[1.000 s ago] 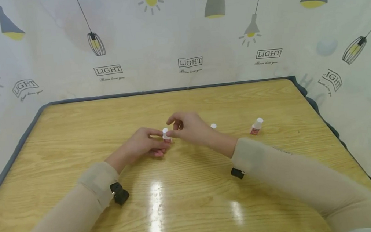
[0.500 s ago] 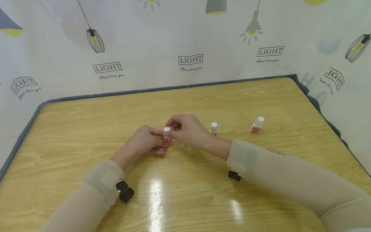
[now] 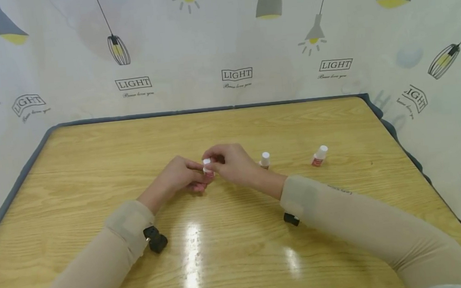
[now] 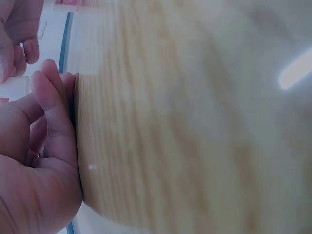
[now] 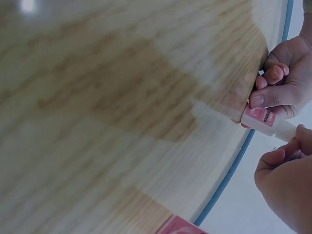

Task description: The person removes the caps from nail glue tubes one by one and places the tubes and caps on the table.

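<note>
Grip, right hand (image 3: 232,164): thumb and fingertips pinched together on the white cap (image 5: 285,130) of one bottle (image 5: 267,126). Left hand (image 3: 177,176): fingers clamped low on the same bottle's body, at its pink label (image 5: 262,115). Bottle upright between the hands, base apparently on the tabletop (image 3: 241,262).

Risk 1: body looks small and smooth; a twist or pull at the cap could spin or tip it if the left fingers hold too lightly. Risk 2: a hard squeeze might force out contents were the cap loose; tightness, cannot tell. Risk 3: right wrist partly hides the middle bottle (image 3: 265,157); an outward swing could topple it.

Count: bottles, 3 (held, middle, far-right bottle (image 3: 320,156)); white caps, 3, all on; hands, 2; black wrist cameras (image 3: 155,239), 2.
</note>
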{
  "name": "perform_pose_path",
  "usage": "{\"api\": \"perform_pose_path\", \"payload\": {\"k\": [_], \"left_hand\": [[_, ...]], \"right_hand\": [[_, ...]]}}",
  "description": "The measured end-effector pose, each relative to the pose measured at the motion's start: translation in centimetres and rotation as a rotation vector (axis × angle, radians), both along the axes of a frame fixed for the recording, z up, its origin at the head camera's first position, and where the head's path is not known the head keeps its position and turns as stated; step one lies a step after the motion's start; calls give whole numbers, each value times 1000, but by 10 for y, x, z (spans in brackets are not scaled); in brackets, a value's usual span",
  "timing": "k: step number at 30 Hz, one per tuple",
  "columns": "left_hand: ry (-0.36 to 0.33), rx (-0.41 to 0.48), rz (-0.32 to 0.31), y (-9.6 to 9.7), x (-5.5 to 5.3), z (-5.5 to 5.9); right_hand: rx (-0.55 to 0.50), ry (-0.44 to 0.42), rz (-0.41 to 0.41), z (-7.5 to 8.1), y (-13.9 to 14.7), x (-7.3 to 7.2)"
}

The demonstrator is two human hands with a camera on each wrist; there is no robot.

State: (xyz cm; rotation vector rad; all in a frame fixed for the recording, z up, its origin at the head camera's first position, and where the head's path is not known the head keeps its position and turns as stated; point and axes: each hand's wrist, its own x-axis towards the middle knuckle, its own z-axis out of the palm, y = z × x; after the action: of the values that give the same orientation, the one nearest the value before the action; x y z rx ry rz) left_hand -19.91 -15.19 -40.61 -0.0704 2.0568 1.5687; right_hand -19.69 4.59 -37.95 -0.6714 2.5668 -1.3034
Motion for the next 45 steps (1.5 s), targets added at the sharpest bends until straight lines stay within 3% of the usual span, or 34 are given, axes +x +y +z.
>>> {"api": "perform_pose_path", "payload": {"k": [10,24,32,40,45], "left_hand": [[-18,8,21,-5,3,-3],[-32,7,31,-4,2,0],[-16,4,42,-1,4,1],[-19,-12,48,1,4,2],[-26,-14,48,1,4,1]], "right_hand": [[-95,-123,-75,-10,-2,1],[-72,-84,-62,-11,-4,-1],[-107,-97,-111,-8,-2,2],[-77,-35,-52,-6,1,2],[-69,-39,-51,-6,1,3]]}}
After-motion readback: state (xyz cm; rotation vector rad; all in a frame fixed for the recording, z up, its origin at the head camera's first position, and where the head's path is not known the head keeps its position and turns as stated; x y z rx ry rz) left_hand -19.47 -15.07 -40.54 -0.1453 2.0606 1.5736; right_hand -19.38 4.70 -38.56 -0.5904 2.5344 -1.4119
